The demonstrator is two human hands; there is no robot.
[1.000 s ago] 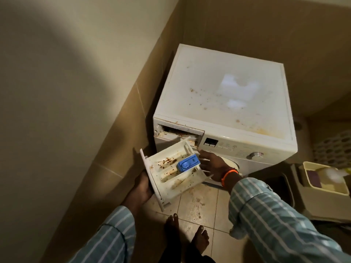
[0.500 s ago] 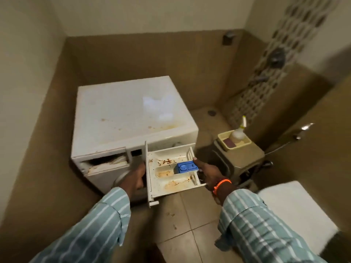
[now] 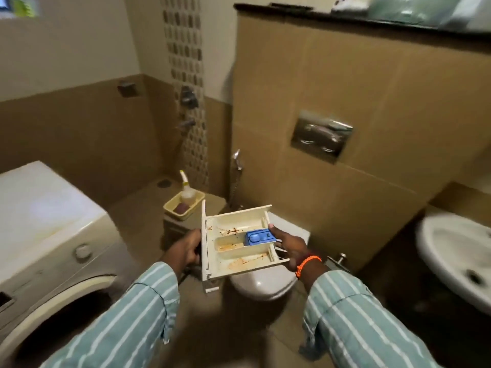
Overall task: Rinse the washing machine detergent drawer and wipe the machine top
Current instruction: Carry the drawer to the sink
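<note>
The white detergent drawer (image 3: 233, 248) is out of the machine and held level in front of me, above the toilet. Brown stains streak its compartments, and a blue insert (image 3: 259, 238) sits at its right end. My left hand (image 3: 186, 248) grips the drawer's front panel on the left side. Gripping the right end beside the blue insert is my right hand (image 3: 291, 244), with an orange band at the wrist. The white washing machine (image 3: 39, 224) stands at the left, its top marked with yellowish stains.
A white toilet (image 3: 263, 284) sits right under the drawer. At the right edge is a white wash basin (image 3: 457, 251). A yellow tray (image 3: 183, 205) with a bottle and a sponge rests on a low stand behind the drawer. A hand sprayer (image 3: 237, 160) hangs on the tiled wall.
I have turned right, away from the washing machine, carrying the drawer in both hands. The machine has slid to the left edge of view, and the toilet and basin have come into view.
</note>
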